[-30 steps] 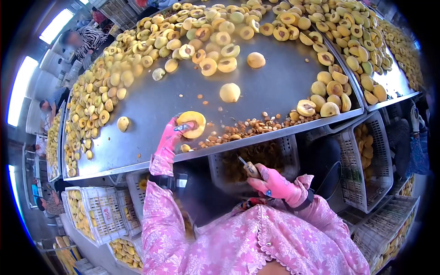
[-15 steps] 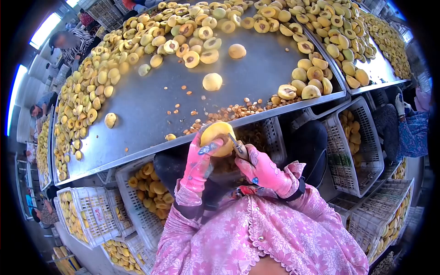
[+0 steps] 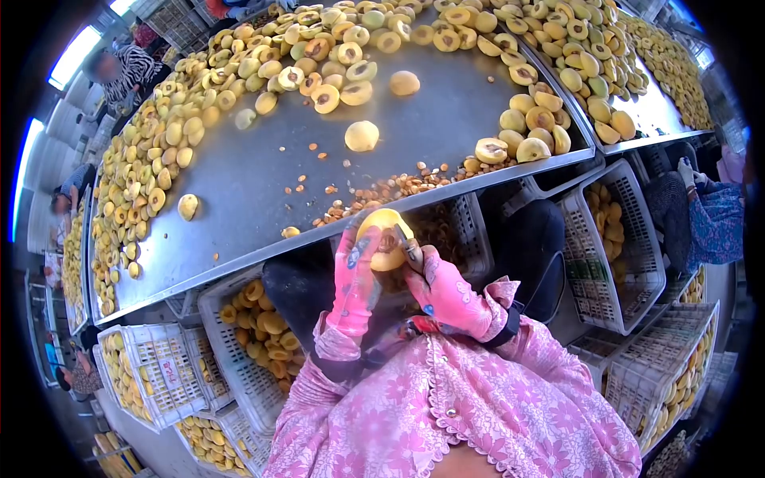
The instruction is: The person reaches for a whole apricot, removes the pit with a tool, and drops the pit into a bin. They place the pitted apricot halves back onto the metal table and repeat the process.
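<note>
A halved yellow fruit with a brown centre is gripped by my left hand, in a stained pink glove, just in front of the metal table's near edge. My right hand, gloved in pink too, is closed around a small knife, whose tip is at the fruit's right side. Beyond the hands, loose pits lie along the edge of the metal table. A single fruit half rests farther back on the metal.
Piled fruit halves cover the table's left and far sides. White crates of fruit stand below, at left and right. A co-worker sits at the far right; another person is at the upper left.
The fruit in my left hand has turned so its cut face with the brown centre shows more. My right hand and the knife have shifted slightly left. The camera view has shifted a little.
</note>
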Action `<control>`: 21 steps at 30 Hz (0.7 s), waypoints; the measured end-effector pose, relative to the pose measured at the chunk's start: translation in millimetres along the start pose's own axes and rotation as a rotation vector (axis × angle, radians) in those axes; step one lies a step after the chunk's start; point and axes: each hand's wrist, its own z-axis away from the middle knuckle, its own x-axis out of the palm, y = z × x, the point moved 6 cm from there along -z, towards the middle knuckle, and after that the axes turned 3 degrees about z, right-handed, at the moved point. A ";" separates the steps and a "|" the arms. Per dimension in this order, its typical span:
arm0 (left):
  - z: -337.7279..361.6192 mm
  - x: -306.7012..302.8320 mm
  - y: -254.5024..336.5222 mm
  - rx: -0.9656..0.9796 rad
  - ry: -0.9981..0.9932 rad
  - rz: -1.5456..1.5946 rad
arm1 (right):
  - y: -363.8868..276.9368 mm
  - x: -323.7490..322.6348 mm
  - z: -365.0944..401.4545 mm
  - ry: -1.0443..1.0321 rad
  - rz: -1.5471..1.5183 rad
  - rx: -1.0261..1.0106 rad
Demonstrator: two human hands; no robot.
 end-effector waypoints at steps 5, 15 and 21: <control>1.7 -1.0 -8.1 0.037 0.022 -0.001 | 2.2 1.0 0.6 0.006 -0.031 0.001; -9.7 -15.8 -12.0 0.019 -0.105 -0.378 | 26.9 7.7 -8.3 -0.281 0.165 0.051; -14.4 -19.4 -22.4 -0.015 -0.123 -0.308 | 34.0 8.4 -12.2 -0.298 0.097 0.004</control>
